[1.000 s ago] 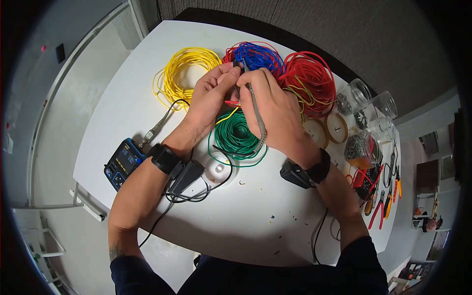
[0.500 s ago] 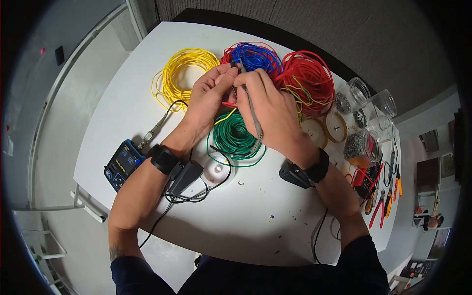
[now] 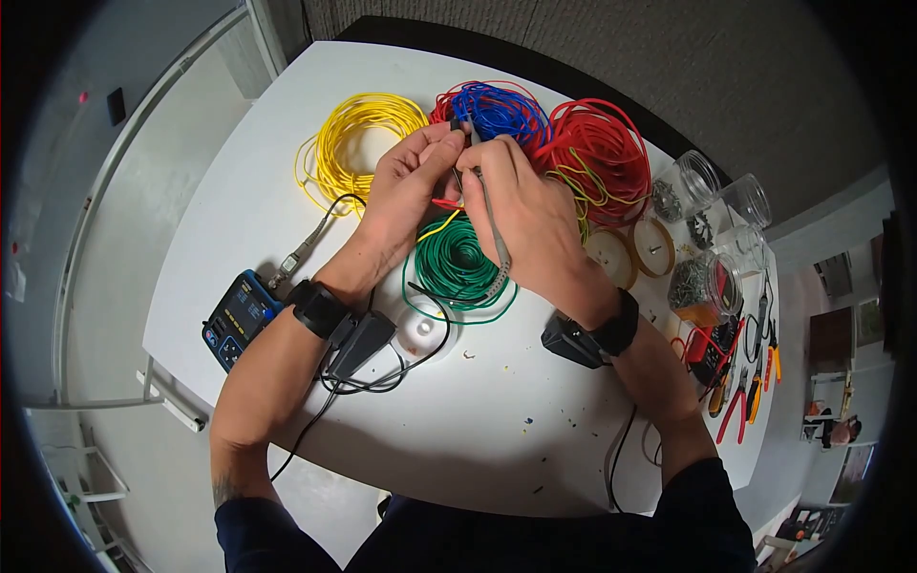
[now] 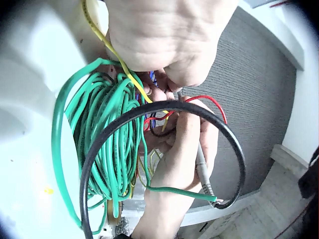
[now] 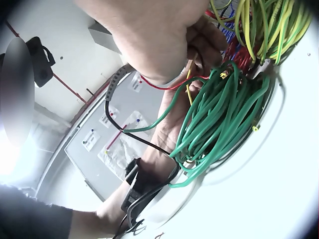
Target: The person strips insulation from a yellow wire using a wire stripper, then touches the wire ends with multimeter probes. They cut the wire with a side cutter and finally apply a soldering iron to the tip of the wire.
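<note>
In the head view my left hand (image 3: 406,186) pinches a small black piece (image 3: 456,125) between thumb and fingers; its kind does not show. My right hand (image 3: 530,210) grips a grey probe (image 3: 499,234) like a pen, its tip end close beside that piece. The probe's ribbed tail (image 4: 205,184) runs into a black cable (image 4: 239,149) that loops in the left wrist view. A red wire (image 4: 212,99) and a yellow wire (image 4: 114,55) run up to the fingers. Below the hands lies a coil of green wire (image 3: 454,263). The fingers partly hide the probe's tip.
Behind the hands lie yellow (image 3: 349,153), blue (image 3: 501,110) and red (image 3: 611,167) wire coils. A small handheld meter with a screen (image 3: 239,320) stands left. Right are jars of screws (image 3: 702,286), two spools (image 3: 652,248), a red multimeter (image 3: 709,355) and pliers (image 3: 735,411).
Both hands keep nearly the same place and hold. The right hand and the probe have shifted very slightly to the left; nothing was let go.
</note>
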A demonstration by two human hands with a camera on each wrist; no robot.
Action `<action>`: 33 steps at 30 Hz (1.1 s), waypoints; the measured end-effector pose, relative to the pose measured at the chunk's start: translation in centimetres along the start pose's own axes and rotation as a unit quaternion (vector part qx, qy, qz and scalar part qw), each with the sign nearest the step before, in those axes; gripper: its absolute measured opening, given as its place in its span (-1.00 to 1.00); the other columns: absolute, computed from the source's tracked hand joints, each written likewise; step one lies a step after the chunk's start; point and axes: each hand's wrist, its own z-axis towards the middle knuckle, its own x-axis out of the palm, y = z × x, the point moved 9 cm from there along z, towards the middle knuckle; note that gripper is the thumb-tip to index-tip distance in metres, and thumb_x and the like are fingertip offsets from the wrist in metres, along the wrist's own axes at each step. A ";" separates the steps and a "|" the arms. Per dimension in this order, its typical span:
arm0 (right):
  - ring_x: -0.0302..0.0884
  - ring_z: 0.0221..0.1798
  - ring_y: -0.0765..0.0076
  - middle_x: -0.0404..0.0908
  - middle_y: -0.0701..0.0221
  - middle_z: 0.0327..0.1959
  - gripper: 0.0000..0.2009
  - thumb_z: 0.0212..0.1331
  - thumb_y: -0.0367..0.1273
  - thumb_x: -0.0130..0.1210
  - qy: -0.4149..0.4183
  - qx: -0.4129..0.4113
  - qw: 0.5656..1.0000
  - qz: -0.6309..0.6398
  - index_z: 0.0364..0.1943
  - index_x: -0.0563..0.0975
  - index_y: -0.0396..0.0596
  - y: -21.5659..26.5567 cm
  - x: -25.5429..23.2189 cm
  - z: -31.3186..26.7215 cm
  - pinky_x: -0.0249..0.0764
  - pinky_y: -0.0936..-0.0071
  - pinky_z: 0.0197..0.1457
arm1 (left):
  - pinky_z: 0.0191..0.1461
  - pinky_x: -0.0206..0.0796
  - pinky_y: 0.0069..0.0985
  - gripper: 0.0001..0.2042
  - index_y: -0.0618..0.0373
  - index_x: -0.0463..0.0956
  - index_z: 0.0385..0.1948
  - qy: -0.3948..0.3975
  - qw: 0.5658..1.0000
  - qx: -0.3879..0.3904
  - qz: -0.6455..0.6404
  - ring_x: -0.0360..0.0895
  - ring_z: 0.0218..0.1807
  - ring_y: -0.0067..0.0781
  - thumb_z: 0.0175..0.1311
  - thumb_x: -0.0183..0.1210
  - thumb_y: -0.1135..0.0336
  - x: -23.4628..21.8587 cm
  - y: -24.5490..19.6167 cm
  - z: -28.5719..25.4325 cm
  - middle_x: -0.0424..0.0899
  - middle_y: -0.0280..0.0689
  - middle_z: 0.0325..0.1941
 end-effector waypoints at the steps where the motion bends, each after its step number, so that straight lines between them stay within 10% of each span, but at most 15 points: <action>1: 0.59 -0.50 0.08 0.50 0.30 -0.27 -0.83 0.35 -0.38 0.15 0.000 0.000 1.000 0.000 -0.12 0.39 -0.04 0.0 0.0 0.0 0.48 0.22 -0.53 | -0.39 0.28 -0.77 -0.76 0.20 0.58 0.06 0.000 1.000 0.000 0.000 0.45 -0.49 -0.80 0.51 0.20 0.29 0.0 0.0 0.0 0.65 -0.53 -0.39; 16: 0.61 -0.51 0.08 0.49 0.23 -0.25 -0.80 0.32 -0.38 0.17 0.008 -0.002 1.000 -0.002 -0.10 0.41 -0.08 0.1 -0.1 0.0 0.49 0.20 -0.52 | -0.39 0.29 -0.78 -0.80 0.19 0.56 0.05 -0.005 1.000 -0.002 -0.010 0.45 -0.47 -0.79 0.55 0.15 0.32 -0.3 0.2 0.0 0.67 -0.49 -0.31; 18: 0.61 -0.51 0.09 0.50 0.24 -0.26 -0.80 0.32 -0.38 0.17 0.011 -0.002 1.000 -0.003 -0.11 0.41 -0.08 0.1 -0.1 0.0 0.49 0.21 -0.52 | -0.09 0.48 -0.67 -0.76 0.12 0.53 0.10 0.031 0.999 -0.010 0.015 0.59 -0.16 -0.74 0.56 0.12 0.24 -0.2 0.3 0.1 0.66 -0.50 -0.13; 33: 0.61 -0.48 0.09 0.49 0.30 -0.27 -0.80 0.32 -0.38 0.18 0.012 0.001 1.000 -0.011 -0.11 0.39 -0.05 -0.1 0.2 -0.1 0.48 0.24 -0.54 | -0.40 0.26 -0.79 -0.79 0.17 0.59 0.04 0.000 1.000 0.000 -0.002 0.43 -0.48 -0.81 0.53 0.18 0.29 0.1 0.0 -0.1 0.64 -0.52 -0.36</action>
